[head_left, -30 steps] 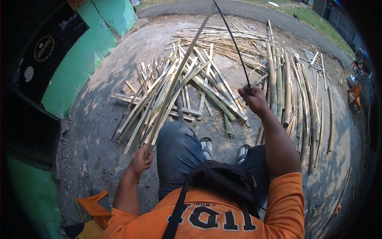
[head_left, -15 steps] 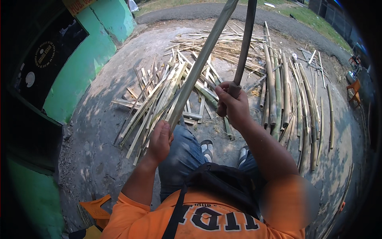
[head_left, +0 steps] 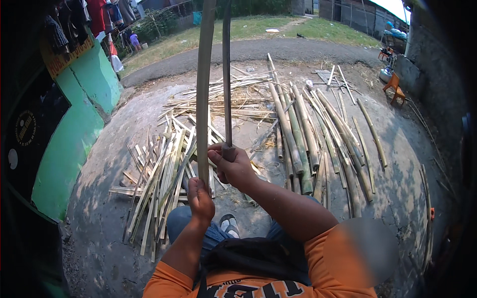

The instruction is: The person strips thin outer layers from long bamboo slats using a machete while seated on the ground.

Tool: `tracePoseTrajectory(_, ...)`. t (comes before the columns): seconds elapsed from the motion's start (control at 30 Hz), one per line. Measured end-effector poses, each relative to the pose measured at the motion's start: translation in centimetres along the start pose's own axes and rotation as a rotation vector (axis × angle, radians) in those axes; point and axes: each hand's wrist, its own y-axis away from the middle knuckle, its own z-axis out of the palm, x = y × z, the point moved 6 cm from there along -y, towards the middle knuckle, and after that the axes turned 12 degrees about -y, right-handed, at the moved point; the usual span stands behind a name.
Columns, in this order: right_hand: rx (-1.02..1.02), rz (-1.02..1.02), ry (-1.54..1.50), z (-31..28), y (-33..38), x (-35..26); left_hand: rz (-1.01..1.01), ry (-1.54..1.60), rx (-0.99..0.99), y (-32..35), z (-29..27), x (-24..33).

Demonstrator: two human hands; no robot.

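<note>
My left hand point(head_left: 200, 200) is closed round the lower end of a long, flat bamboo strip point(head_left: 204, 94), which stands nearly upright and runs past the top edge of the picture. Just to its right, my right hand point(head_left: 234, 168) grips the handle of a machete point(head_left: 227, 94). Its long dark blade points upward, almost parallel to the strip, with a narrow gap between them higher up. My right fingertips come close to the strip; whether they touch it I cannot tell. The blade's tip is out of the picture.
Split bamboo strips point(head_left: 160, 186) lie heaped at left, with thin slats point(head_left: 213, 97) farther back. Whole bamboo poles point(head_left: 298, 129) lie to the right. A green wall point(head_left: 69, 139) bounds the left; an orange chair point(head_left: 394, 89) stands far right. Someone point(head_left: 135, 41) is in the distance.
The strip and machete have swung from leaning right to nearly upright. My hands have come closer together. The head view has tilted up, showing more of the grass and road.
</note>
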Motion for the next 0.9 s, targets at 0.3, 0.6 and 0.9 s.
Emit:
tracePoseTrajectory(0.3,0.07,-0.292,0.395,-1.8,-1.4,-0.2,-0.003,-0.07,0.057,-1.4,3.4,-1.6)
tracePoseTrajectory(0.6,-0.028,-0.086,0.577,-5.3,-2.5,-0.8,0.268,-0.424,-0.041,-2.7,1.1,-1.6)
tracePoseTrajectory(0.9,-0.173,0.137,0.672,-6.1,-1.0,-2.5,0.628,-1.101,0.454,-11.5,-19.9,8.6)
